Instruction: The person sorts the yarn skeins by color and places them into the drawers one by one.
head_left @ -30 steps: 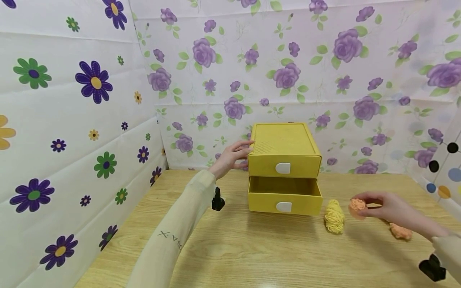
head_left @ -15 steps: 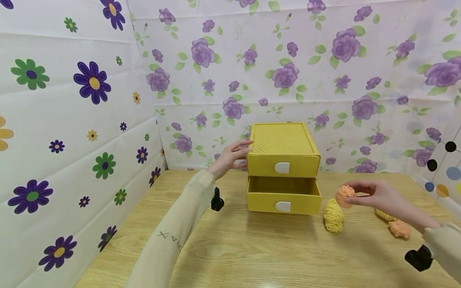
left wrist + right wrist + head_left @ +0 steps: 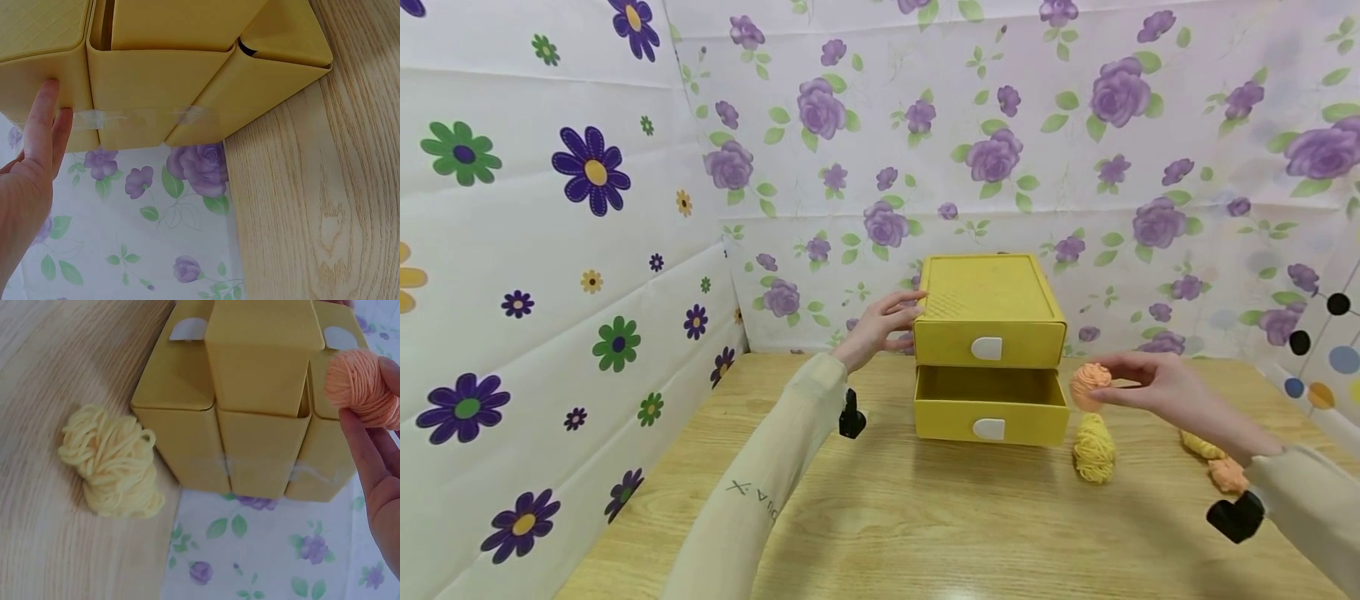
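A yellow drawer unit stands on the table, its middle drawer pulled out and its top drawer closed. My left hand rests with its fingers against the unit's left side; the left wrist view shows extended fingertips touching the yellow wall. Between the thumb and fingers of my right hand is a small ball of orange yarn, held in the air just right of the pulled-out drawer. Below it on the table lies a yellow yarn skein, also large in the right wrist view.
Farther right on the table lie another orange yarn bundle and a yellow one, partly behind the right forearm. Flowered sheets hang behind and to the left. The wooden table stretches in front of the unit.
My right hand has moved left and up with the orange yarn ball, toward the pulled-out drawer. My left hand stays against the unit.
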`<action>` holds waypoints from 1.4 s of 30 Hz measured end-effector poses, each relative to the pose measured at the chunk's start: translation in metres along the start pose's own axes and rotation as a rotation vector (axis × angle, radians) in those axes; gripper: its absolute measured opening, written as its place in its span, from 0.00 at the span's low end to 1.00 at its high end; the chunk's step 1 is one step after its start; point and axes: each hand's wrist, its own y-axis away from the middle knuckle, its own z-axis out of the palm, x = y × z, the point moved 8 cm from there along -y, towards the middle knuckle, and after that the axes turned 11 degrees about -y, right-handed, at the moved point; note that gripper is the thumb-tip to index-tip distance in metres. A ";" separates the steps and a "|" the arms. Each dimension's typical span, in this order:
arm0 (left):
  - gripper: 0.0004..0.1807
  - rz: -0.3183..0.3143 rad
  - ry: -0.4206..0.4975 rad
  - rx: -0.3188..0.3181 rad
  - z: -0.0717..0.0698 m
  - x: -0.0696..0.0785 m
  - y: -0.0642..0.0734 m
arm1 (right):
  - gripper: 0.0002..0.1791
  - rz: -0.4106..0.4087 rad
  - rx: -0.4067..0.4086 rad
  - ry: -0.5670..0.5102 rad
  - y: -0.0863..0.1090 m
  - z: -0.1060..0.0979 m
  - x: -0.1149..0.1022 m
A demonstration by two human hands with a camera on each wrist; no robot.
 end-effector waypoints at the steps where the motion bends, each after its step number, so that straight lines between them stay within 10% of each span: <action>1: 0.22 0.001 -0.003 0.000 0.000 0.000 0.000 | 0.23 -0.001 -0.005 -0.006 -0.002 0.002 -0.002; 15: 0.22 0.005 -0.020 0.001 -0.001 0.000 0.001 | 0.20 -0.058 -0.060 -0.206 -0.029 0.040 -0.027; 42: 0.23 0.003 -0.020 0.001 -0.001 -0.001 -0.001 | 0.19 -0.179 0.073 -0.132 -0.069 0.098 -0.056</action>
